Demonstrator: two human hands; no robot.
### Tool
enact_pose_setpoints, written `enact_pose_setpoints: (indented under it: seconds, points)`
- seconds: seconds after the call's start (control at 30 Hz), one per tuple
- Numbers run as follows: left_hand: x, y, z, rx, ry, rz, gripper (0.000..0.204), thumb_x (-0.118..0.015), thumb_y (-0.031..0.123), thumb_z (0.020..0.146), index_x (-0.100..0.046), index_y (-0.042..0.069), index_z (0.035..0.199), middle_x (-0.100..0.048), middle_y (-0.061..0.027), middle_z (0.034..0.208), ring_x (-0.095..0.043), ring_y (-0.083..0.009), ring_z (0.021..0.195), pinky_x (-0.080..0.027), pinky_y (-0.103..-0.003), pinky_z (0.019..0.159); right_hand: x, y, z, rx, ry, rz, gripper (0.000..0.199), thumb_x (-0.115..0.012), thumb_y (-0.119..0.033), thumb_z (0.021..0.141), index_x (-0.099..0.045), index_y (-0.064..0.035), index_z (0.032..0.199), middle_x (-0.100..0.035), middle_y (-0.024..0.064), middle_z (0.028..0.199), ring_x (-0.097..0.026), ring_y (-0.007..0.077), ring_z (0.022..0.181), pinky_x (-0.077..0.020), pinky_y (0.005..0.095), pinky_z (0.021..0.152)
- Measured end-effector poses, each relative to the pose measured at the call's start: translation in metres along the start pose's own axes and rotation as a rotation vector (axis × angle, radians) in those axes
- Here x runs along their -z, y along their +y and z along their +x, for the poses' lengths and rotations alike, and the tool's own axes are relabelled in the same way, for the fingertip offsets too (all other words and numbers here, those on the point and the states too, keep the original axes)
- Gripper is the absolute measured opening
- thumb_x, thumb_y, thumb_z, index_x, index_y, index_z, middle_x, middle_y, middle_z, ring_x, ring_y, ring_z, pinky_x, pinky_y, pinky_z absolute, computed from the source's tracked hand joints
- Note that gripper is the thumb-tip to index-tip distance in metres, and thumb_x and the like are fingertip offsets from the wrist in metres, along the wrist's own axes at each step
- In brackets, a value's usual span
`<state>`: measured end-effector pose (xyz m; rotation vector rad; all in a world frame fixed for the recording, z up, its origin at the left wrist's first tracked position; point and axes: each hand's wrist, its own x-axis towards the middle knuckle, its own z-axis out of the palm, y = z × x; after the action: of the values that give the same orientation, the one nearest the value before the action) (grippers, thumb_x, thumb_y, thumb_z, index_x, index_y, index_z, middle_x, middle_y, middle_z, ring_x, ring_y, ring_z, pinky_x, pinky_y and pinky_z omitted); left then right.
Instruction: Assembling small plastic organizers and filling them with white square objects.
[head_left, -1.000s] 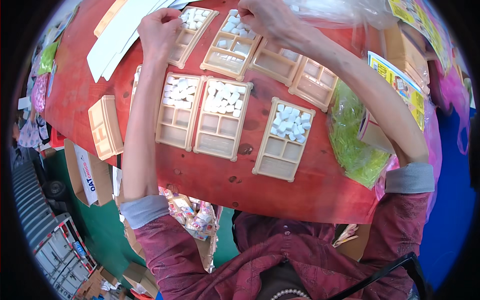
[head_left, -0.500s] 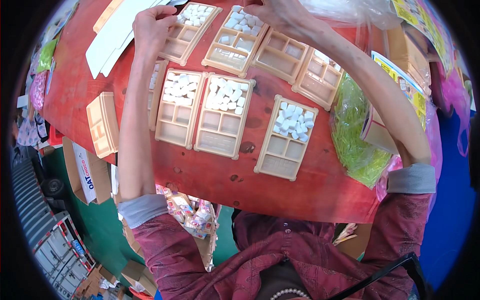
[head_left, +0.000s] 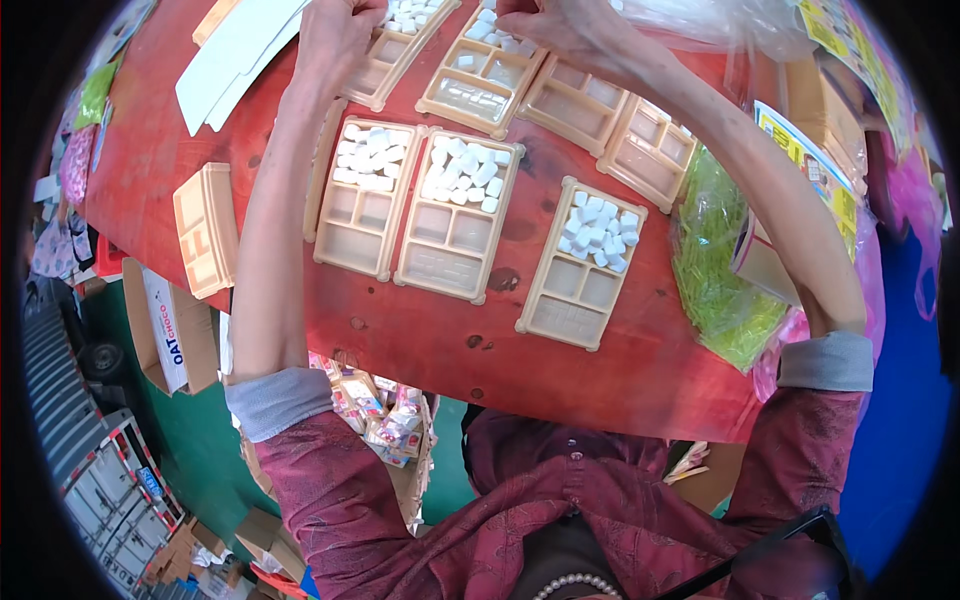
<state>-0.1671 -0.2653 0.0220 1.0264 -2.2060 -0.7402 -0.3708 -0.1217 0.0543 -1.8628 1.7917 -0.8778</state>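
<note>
My left hand (head_left: 336, 42) reaches to the far edge of the view, fingers curled together over a beige compartment tray (head_left: 378, 82) of white marshmallow-like pieces (head_left: 408, 14). Across from it, my right hand (head_left: 588, 36) is bent with its fingers pressed together above another tray (head_left: 470, 98) holding similar pieces. What either hand pinches is hidden or too small to name. Nearer me lie two trays side by side, a left one (head_left: 349, 245) and a right one (head_left: 440, 268), plus a separate tray (head_left: 562, 312); each has white pieces heaped in its large far compartment.
Two more trays (head_left: 570, 103) (head_left: 640, 170) lie below my right forearm. Green shredded filler (head_left: 725, 285) in a clear bag sits at the right on the red table (head_left: 420, 340). White sheets (head_left: 235, 65) and a beige tray-like piece (head_left: 207, 230) lie left; open cartons (head_left: 170, 330) stand below.
My left hand has moved farther away and slightly right, its fingers now curled at the picture's upper edge. My right hand stays near the same tray. The whole view has shifted slightly.
</note>
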Motion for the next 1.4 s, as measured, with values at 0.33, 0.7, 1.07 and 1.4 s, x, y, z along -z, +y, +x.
enact_pose_setpoints:
  seconds: [0.33,0.7,1.07,1.4]
  points:
    - [0.014,0.025,-0.004,-0.157,-0.126,0.305,0.011,-0.057,-0.001,0.072,-0.066,-0.004,0.075,-0.064,-0.0181,0.065,-0.063,-0.0246,0.061,-0.048,-0.035,0.058,-0.003,0.016,0.007,0.061,0.061,0.04,0.013,-0.062,-0.006,0.077,-0.066,0.0062,0.078,-0.065,0.0191,0.067,-0.063,0.0229,0.059,-0.0488,0.035,0.056]
    - [0.017,0.029,0.0,-0.269,-0.25,0.475,0.016,-0.058,-0.001,0.074,-0.07,-0.002,0.084,-0.066,-0.0182,0.07,-0.066,-0.0255,0.065,-0.049,-0.038,0.062,-0.004,0.017,0.008,0.061,0.072,0.032,0.012,-0.061,-0.005,0.076,-0.066,0.0061,0.076,-0.065,0.0188,0.066,-0.063,0.0223,0.058,-0.0486,0.0346,0.055]
    - [0.022,0.025,0.005,-0.05,-0.154,0.182,0.012,-0.056,-0.004,0.073,-0.066,-0.005,0.08,-0.064,-0.011,0.067,-0.06,-0.0175,0.063,-0.048,-0.031,0.061,-0.002,0.005,0.007,0.02,0.048,-0.001,0.014,-0.062,-0.006,0.077,-0.067,0.0064,0.079,-0.065,0.0174,0.067,-0.063,0.0216,0.059,-0.0491,0.0343,0.056]
    - [0.057,-0.012,-0.022,-0.014,-0.007,0.419,0.018,-0.063,0.002,0.076,-0.065,-0.005,0.093,-0.066,-0.0164,0.085,-0.064,-0.0239,0.083,-0.05,-0.035,0.074,-0.016,-0.012,0.006,0.019,0.013,0.132,0.015,-0.062,-0.007,0.078,-0.067,0.0069,0.081,-0.065,0.0173,0.068,-0.062,0.0211,0.062,-0.0485,0.0335,0.057]
